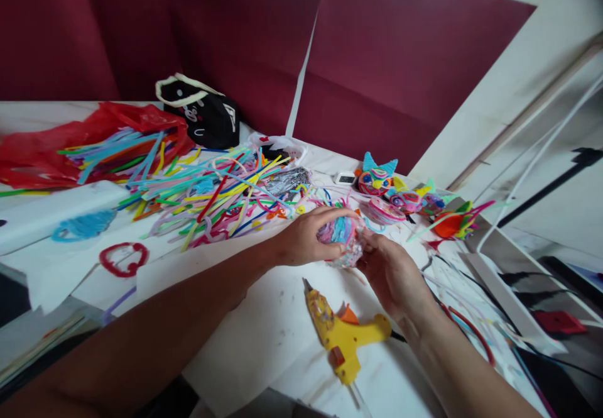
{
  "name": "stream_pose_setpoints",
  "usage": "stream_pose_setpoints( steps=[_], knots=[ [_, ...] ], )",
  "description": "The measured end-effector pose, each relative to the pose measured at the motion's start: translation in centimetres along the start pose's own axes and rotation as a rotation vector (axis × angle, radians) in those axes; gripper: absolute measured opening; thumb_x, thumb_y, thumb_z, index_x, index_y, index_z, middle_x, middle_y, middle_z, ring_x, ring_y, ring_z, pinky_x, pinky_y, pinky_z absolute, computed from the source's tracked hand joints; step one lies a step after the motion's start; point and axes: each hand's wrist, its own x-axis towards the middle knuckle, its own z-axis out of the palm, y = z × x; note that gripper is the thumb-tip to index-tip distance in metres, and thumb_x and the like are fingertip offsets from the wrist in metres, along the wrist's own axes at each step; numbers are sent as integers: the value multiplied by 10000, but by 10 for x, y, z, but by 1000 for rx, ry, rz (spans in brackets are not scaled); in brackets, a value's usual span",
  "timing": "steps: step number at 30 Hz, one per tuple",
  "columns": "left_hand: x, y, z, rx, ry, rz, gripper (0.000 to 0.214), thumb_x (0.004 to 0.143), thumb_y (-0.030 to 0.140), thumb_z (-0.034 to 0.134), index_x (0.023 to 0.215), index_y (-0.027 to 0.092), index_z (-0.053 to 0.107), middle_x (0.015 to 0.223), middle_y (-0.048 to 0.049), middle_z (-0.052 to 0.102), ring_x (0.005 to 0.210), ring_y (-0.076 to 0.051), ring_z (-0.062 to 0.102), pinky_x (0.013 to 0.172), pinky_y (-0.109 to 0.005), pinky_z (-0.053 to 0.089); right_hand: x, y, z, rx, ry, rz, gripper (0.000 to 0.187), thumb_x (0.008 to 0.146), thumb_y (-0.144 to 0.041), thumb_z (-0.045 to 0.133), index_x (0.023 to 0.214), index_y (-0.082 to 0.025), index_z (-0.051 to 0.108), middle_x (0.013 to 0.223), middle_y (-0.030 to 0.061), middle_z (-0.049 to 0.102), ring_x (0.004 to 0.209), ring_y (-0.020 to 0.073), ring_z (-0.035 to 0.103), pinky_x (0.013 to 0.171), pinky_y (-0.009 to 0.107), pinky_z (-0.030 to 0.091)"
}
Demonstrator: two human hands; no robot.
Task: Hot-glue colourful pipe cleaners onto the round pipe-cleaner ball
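Observation:
Wrapped around a rounded pipe-cleaner craft piece (340, 232), my left hand (304, 239) grips it from its left side. The piece is coiled in pink, blue and purple, with a whitish, shiny part at its lower right. My right hand (384, 264) has its fingertips pinched at the right edge of the same piece; whether a small part sits between them is hidden. Below both hands a yellow hot glue gun (346, 342) lies on the white paper, nozzle toward the upper left, a clear glue stick out of its back end.
Many loose pipe cleaners (221, 185) spread across the table's left and middle, by a red plastic bag (28, 154) and a black pouch (211, 119). Finished-looking colourful figures (377, 179) stand at the back right. A red pipe-cleaner loop (123, 259) lies left. Cables run along the right.

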Motion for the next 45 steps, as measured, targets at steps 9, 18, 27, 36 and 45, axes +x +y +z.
stream_pose_setpoints(
  steps=[9, 18, 27, 36, 45],
  knots=[
    [0, -3, 2, 9, -59, 3, 594, 744, 198, 616, 1331, 206, 525, 1361, -67, 569, 1277, -230, 513, 1101, -357, 383, -17, 2, -10, -4, -101, 2, 142, 780, -299, 736, 879, -199, 722, 805, 8, 657, 737, 126, 583, 745, 251, 494],
    [0, 2, 4, 47, -85, -62, 612, 718, 214, 604, 1326, 201, 539, 1341, -74, 574, 1249, -244, 526, 1082, -356, 396, -24, 6, -14, -3, -166, -16, 157, 751, -239, 787, 871, -204, 691, 761, -16, 649, 683, 98, 565, 696, 215, 461],
    [-2, 3, 8, 52, -48, -47, 643, 693, 205, 603, 1332, 221, 535, 1320, -68, 587, 1225, -240, 539, 1060, -369, 418, -23, 14, -17, -32, -146, -98, 199, 718, -250, 818, 811, -199, 650, 756, -32, 658, 734, 101, 579, 745, 219, 440],
    [-2, 3, 10, 69, -71, -42, 630, 715, 214, 592, 1342, 216, 522, 1353, -76, 562, 1271, -256, 509, 1101, -387, 388, -22, 17, -14, 14, -107, -90, 196, 701, -231, 825, 806, -218, 661, 761, -34, 656, 742, 111, 576, 748, 227, 428],
    [-3, -1, 9, 89, -83, -46, 628, 746, 248, 608, 1365, 213, 508, 1388, -87, 537, 1293, -260, 498, 1116, -383, 379, -25, 15, -13, 11, -81, -73, 242, 669, -245, 842, 826, -202, 663, 789, -12, 684, 757, 130, 602, 778, 249, 442]
  ],
)
